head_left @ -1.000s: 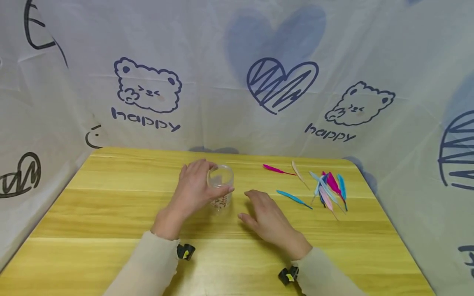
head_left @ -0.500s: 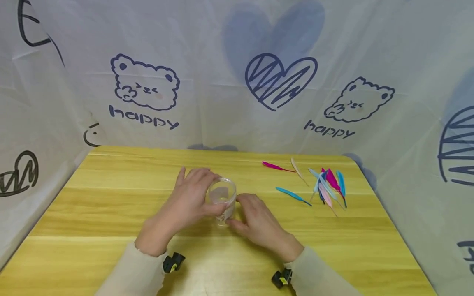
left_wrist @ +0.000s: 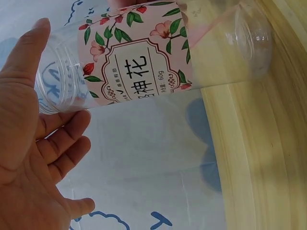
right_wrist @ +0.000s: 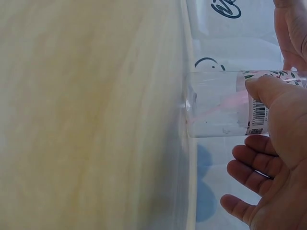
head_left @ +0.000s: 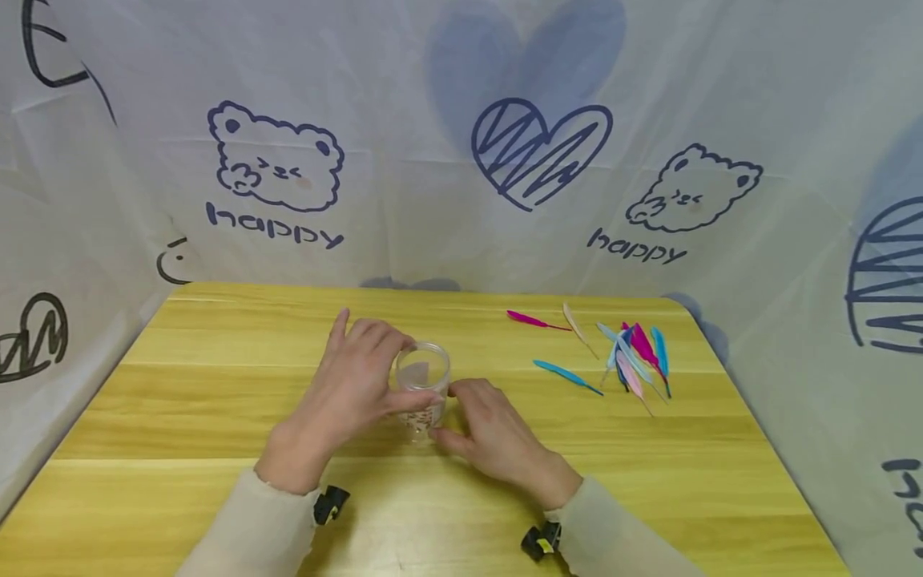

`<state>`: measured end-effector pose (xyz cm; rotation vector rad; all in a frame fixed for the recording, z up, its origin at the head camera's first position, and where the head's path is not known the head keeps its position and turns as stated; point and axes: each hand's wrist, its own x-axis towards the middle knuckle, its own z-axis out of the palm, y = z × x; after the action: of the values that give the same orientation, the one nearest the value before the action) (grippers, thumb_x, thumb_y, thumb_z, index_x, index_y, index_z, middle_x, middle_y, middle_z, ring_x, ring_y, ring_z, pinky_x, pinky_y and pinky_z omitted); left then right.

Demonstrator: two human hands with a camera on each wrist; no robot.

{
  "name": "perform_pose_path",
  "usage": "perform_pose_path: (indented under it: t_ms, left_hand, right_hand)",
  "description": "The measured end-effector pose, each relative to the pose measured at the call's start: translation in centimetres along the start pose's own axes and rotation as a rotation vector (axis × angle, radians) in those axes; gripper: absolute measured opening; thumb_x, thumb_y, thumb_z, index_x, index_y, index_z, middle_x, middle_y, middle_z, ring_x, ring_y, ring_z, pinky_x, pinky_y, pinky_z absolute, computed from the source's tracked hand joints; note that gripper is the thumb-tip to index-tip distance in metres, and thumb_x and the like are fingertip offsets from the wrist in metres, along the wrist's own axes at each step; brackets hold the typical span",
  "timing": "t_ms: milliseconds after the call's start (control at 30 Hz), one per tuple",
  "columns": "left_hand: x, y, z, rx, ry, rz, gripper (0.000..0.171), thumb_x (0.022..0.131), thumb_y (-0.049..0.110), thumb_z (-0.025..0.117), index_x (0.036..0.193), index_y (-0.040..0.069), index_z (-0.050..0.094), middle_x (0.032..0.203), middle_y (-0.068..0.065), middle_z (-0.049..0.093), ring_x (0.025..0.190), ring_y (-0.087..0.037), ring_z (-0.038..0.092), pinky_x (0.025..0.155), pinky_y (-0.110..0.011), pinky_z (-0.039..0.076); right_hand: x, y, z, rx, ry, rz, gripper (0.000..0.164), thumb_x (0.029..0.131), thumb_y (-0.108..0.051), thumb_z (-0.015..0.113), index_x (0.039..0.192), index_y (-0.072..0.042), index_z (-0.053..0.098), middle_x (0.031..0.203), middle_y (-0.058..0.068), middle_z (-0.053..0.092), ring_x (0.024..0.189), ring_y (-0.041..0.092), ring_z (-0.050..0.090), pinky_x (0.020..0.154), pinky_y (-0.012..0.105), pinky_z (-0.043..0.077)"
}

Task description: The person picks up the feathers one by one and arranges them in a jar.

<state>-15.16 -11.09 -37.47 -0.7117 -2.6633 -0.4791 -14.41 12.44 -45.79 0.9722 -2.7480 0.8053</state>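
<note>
A clear plastic jar point(head_left: 423, 389) without a lid stands upright on the table between both hands. My left hand point(head_left: 353, 377) grips it near the rim, thumb across the near side and little finger held away. Lower on its right side, my right hand point(head_left: 497, 433) holds the jar between thumb and fingers. In the left wrist view a pink flowered label point(left_wrist: 136, 52) with Chinese characters wraps the jar. Through the clear wall in the right wrist view, a thin pink feather-like shape point(right_wrist: 232, 101) shows inside.
On the right of the wooden table point(head_left: 216, 401) lie a blue feather point(head_left: 566, 375), a magenta feather point(head_left: 530, 319), a cream feather point(head_left: 577, 327) and a pile of feathers point(head_left: 630, 353) in several colours. A printed white cloth point(head_left: 404, 200) hangs behind the table.
My right hand has come left from the table and taken hold of the jar. The jar and my left hand have shifted slightly nearer to me. The loose feathers lie as before.
</note>
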Motion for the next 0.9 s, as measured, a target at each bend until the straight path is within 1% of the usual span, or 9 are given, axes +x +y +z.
perform_pose_path:
  t_ms: [100, 267, 500, 700, 800, 900]
  left_hand:
    - [-0.1, -0.2, 0.0, 0.004, 0.001, 0.003, 0.076, 0.075, 0.069, 0.085, 0.119, 0.007, 0.072, 0.121, -0.010, 0.072, 0.124, -0.033, 0.060, 0.126, -0.070, 0.016]
    - [-0.1, -0.3, -0.1, -0.017, -0.017, -0.012, 0.075, 0.077, 0.066, 0.085, 0.119, 0.007, 0.071, 0.121, -0.010, 0.072, 0.125, -0.033, 0.060, 0.127, -0.069, 0.015]
    - [-0.3, -0.2, -0.2, -0.032, -0.030, -0.024, 0.075, 0.078, 0.065, 0.085, 0.122, 0.007, 0.070, 0.122, -0.010, 0.071, 0.126, -0.033, 0.059, 0.127, -0.069, 0.015]
    - [-0.4, -0.2, -0.1, -0.036, -0.028, -0.022, 0.075, 0.079, 0.063, 0.086, 0.124, 0.006, 0.070, 0.123, -0.010, 0.071, 0.125, -0.033, 0.059, 0.127, -0.068, 0.016]
    - [-0.4, -0.1, -0.1, -0.037, -0.024, -0.022, 0.075, 0.079, 0.063, 0.086, 0.125, 0.006, 0.070, 0.123, -0.010, 0.070, 0.125, -0.033, 0.059, 0.128, -0.067, 0.016]
    - [-0.3, -0.1, 0.0, -0.042, -0.023, -0.021, 0.075, 0.078, 0.061, 0.087, 0.126, 0.005, 0.069, 0.123, -0.010, 0.070, 0.124, -0.033, 0.059, 0.128, -0.067, 0.016]
  right_hand:
    - [0.1, -0.1, 0.0, -0.003, -0.009, 0.011, 0.060, 0.096, -0.042, 0.077, 0.139, -0.006, 0.058, 0.136, 0.010, 0.065, 0.130, 0.026, 0.059, 0.114, 0.048, 0.048]
    - [0.1, -0.1, 0.1, -0.013, -0.015, 0.021, 0.060, 0.096, -0.042, 0.077, 0.140, -0.006, 0.057, 0.136, 0.010, 0.065, 0.130, 0.025, 0.058, 0.114, 0.048, 0.048]
    - [-0.3, 0.4, -0.3, -0.035, 0.018, 0.012, 0.057, 0.097, -0.039, 0.077, 0.138, -0.004, 0.059, 0.134, 0.011, 0.065, 0.127, 0.026, 0.059, 0.112, 0.047, 0.050]
    - [-1.2, 2.6, -1.8, -0.118, 0.081, 0.056, 0.049, 0.098, -0.033, 0.076, 0.133, -0.002, 0.062, 0.129, 0.013, 0.066, 0.120, 0.029, 0.061, 0.106, 0.048, 0.052]
    - [-2.0, 4.3, -2.9, -0.165, 0.133, 0.059, 0.047, 0.096, -0.028, 0.079, 0.130, 0.000, 0.063, 0.125, 0.015, 0.067, 0.117, 0.031, 0.062, 0.103, 0.049, 0.053]
    - [-3.0, 6.1, -4.1, -0.222, 0.171, 0.079, 0.047, 0.095, -0.026, 0.081, 0.129, 0.001, 0.064, 0.123, 0.017, 0.067, 0.116, 0.035, 0.061, 0.102, 0.052, 0.053]
